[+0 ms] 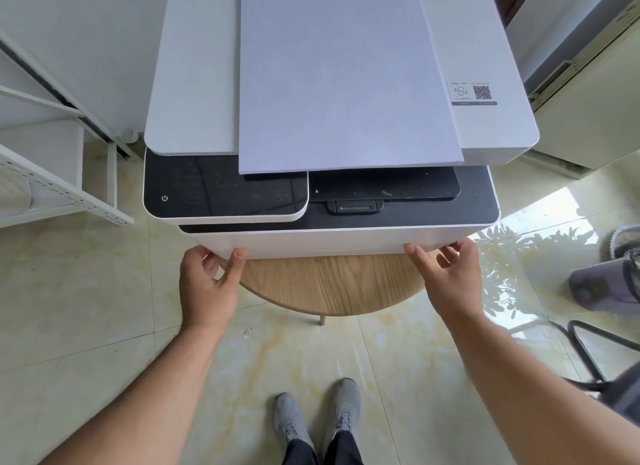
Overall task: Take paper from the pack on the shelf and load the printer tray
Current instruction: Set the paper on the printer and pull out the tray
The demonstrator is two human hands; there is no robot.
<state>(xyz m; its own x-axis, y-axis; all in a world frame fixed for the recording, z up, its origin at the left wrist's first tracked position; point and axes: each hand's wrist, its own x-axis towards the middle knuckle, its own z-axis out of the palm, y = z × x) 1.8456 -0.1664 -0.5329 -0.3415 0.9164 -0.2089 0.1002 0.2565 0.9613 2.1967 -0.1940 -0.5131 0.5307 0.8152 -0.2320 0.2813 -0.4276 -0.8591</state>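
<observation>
QR-code label (473,93) on printer (194,83), text illegible

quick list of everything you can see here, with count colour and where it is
printer: 1, white with black front deck, on the round table
paper stack: 1, white, lying on the printer lid, front edge overhanging
control panel: 1, black, front left of the printer
qr sticker: 1, white and black, right side of the lid
round table: 1, light wood, under the printer
shelf unit: 1, white, far left
floor: cream tiles
shoes: 2, grey, bottom centre
left hand: 1, fingers on the printer's lower front left edge
right hand: 1, fingers on the lower front right edge
</observation>
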